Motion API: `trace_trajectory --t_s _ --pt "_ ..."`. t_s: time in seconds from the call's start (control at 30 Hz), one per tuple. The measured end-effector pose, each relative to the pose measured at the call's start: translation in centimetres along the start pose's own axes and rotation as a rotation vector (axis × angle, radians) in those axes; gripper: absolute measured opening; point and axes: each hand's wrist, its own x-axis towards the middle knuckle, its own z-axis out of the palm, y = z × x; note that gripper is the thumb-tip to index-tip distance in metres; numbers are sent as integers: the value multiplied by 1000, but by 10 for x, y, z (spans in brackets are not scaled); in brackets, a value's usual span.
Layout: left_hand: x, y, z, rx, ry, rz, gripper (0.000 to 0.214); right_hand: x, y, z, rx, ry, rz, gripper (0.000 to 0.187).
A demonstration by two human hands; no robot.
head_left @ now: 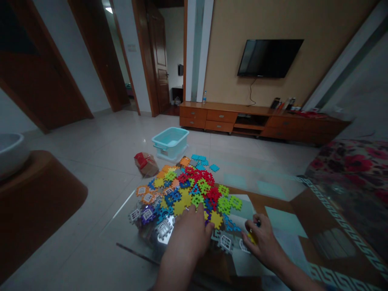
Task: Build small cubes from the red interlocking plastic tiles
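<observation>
Tiled floor spreads beneath a glass worktop carrying a heap of plastic pieces. The left hand lies open, its fingertips on the heap's near edge; just right of the heap, the right hand pinches a yellow piece, partly hidden.

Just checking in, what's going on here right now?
A person is working at a glass-topped table, both hands at a heap of colourful interlocking plastic pieces. Their left hand rests on the near edge of the heap, while their right hand pinches a yellow piece. A pale blue plastic tub sits on the floor beyond the table, beside a cardboard box.
</observation>
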Motion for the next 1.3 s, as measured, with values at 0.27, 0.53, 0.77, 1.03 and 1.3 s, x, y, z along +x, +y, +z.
trace_trajectory --t_s 0.27,0.53,0.77,1.03,1.3 --pt "0 2 -2 5 -14 -8 60 1 6 4 110 20 113 19" --pt "0 0 1 -12 24 11 57 8 -32 0 205 -85 109 32" --pt "0 1 0 -9 10 1 57 19 -67 25 -75 -17 53 73" --pt "-2 -3 0 -4 15 -2 57 22 -68 19 -68 -24 55 35" --pt "-7 -6 -1 -24 26 6 55 23 -70 19 -45 -62 34 12"
